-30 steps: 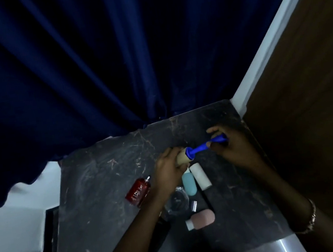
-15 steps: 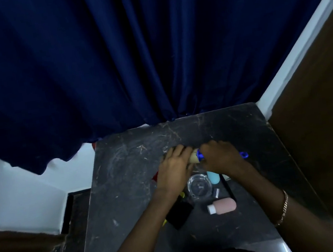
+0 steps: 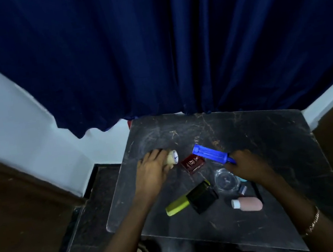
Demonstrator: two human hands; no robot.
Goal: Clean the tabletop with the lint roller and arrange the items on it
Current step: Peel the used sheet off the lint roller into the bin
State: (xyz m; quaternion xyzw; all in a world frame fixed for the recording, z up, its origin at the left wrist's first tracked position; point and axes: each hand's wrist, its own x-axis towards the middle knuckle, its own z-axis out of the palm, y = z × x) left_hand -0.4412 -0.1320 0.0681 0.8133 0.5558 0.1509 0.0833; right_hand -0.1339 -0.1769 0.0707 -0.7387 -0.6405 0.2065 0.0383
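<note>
My left hand (image 3: 153, 169) grips a pale roll (image 3: 172, 157) of lint paper over the left part of the dark marble tabletop (image 3: 270, 132). My right hand (image 3: 247, 165) holds the handle end of the blue lint roller frame (image 3: 212, 155), whose bare blue core points up and left. Roll and frame are apart. Between them lies a red bottle (image 3: 193, 163). Nearer to me lie a yellow-green tube (image 3: 177, 207), a black box (image 3: 202, 199), a clear glass dish (image 3: 225, 180) and a pink bottle (image 3: 248, 203) with a white cap.
A dark blue curtain (image 3: 150, 52) hangs behind the table's far edge. White wall (image 3: 9, 119) shows at left, brown panels at both sides. A light blue item (image 3: 241, 179) peeks from under my right hand. The table's far half holds only specks.
The pale roll has come off the blue frame: my left hand carried it left, my right hand drew the frame right. The red bottle and the yellow-green tube are now uncovered.
</note>
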